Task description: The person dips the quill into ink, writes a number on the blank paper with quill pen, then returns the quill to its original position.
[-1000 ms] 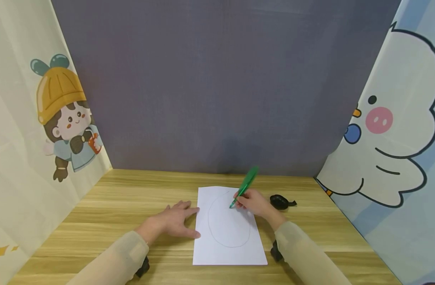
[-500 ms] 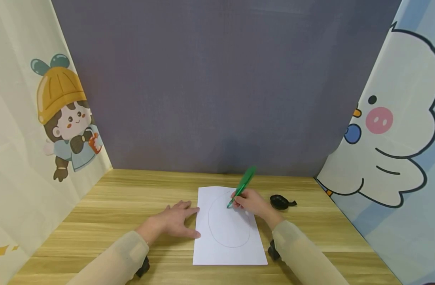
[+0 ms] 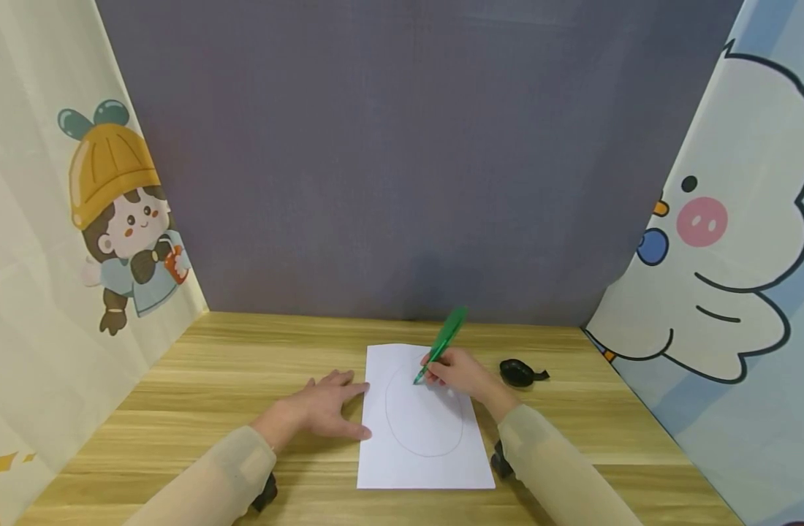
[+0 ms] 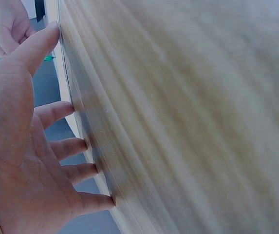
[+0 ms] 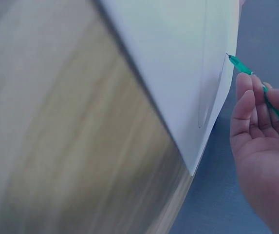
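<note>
A white sheet of paper (image 3: pixel 389 471) lies on the wooden table, bearing a thin, large oval line (image 3: pixel 431 456). My right hand (image 3: pixel 460 372) pinches a green, feather-shaped pen (image 3: pixel 448 333) between thumb and fingers, its feathered end leaning up and to the right. The pen's tip is at the paper, inside the upper part of the oval. In the right wrist view the green pen (image 5: pixel 240 65) points at the sheet past my fingertips. My left hand (image 3: pixel 324 409) rests with spread fingers on the table, its thumb and index fingertips at the sheet's left edge.
A small black object (image 3: pixel 517 372) with a short tail lies on the table (image 3: pixel 257 372) to the right of the paper. Behind the table hangs a grey cloth (image 3: pixel 402 161). Cartoon-printed curtains stand at both sides.
My right hand has slid a little to the left across the upper part of the paper, and the pen tip has moved left with it. The left hand and the sheet have stayed put.
</note>
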A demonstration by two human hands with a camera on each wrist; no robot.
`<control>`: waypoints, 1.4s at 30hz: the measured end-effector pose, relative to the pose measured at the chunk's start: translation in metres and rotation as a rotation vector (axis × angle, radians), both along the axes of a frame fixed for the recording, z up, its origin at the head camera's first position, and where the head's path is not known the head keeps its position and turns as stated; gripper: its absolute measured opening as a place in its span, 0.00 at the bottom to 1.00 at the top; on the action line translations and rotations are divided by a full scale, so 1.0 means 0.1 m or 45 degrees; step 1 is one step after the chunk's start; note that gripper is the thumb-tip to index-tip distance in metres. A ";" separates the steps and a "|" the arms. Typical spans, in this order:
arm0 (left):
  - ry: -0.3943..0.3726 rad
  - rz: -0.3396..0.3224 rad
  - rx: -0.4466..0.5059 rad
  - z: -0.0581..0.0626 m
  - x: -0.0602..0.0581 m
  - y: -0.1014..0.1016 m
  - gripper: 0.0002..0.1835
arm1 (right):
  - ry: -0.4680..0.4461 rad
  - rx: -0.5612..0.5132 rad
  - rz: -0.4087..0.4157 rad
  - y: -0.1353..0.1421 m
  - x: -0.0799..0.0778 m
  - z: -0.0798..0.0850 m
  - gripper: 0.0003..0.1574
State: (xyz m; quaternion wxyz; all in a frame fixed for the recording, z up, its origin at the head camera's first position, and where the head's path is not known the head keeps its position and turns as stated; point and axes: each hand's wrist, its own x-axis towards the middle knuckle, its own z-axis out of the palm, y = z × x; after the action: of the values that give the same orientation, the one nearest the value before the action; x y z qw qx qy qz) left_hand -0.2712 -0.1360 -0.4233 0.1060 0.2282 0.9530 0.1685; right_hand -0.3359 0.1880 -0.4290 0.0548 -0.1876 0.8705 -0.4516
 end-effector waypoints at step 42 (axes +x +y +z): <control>-0.005 0.004 -0.002 -0.01 -0.01 0.00 0.52 | 0.072 0.025 0.121 -0.30 0.01 0.00 0.13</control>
State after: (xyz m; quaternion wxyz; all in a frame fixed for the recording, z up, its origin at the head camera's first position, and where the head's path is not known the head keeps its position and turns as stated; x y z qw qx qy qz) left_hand -0.2724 -0.1359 -0.4246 0.1078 0.2264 0.9533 0.1685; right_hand -0.3352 0.1575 -0.4286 0.0536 -0.2411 0.8663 -0.4343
